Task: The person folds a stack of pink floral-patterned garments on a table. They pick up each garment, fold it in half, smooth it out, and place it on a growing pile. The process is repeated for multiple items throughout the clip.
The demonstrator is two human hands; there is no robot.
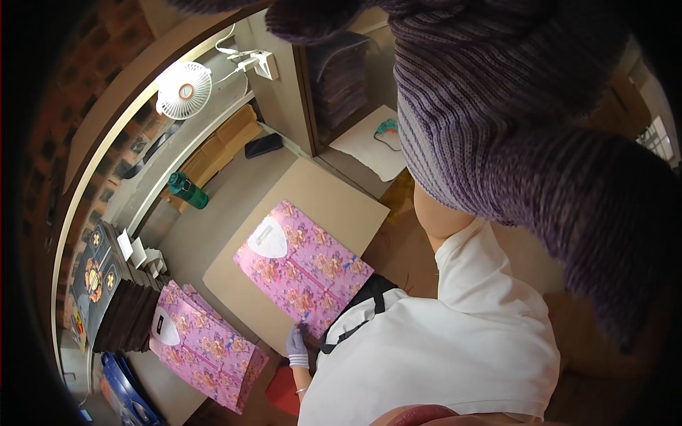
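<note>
A folded pink floral garment (pixel 312 266) with a white neck insert lies on a large tan board (pixel 334 188) on the table in front of me. My left hand (pixel 297 346), in a pale lilac knitted glove with a striped cuff, rests at the garment's near corner. Its fingers point forward and touch the edge; their tips are hard to make out. My right hand (pixel 476 106) is raised very close to the camera in a purple-grey ribbed knitted glove. It fills the upper right, fingers spread apart with nothing visible in them, and hides much of that side.
Left of the board, more folded pink garments (pixel 206 348) lie stacked beside a pile of dark printed packages (pixel 117 298). A blue item (pixel 128 387) lies near them. Toward the back are a green bottle (pixel 188 190), a dark case (pixel 263 145), a white fan (pixel 185 91) and a white sheet (pixel 369 145).
</note>
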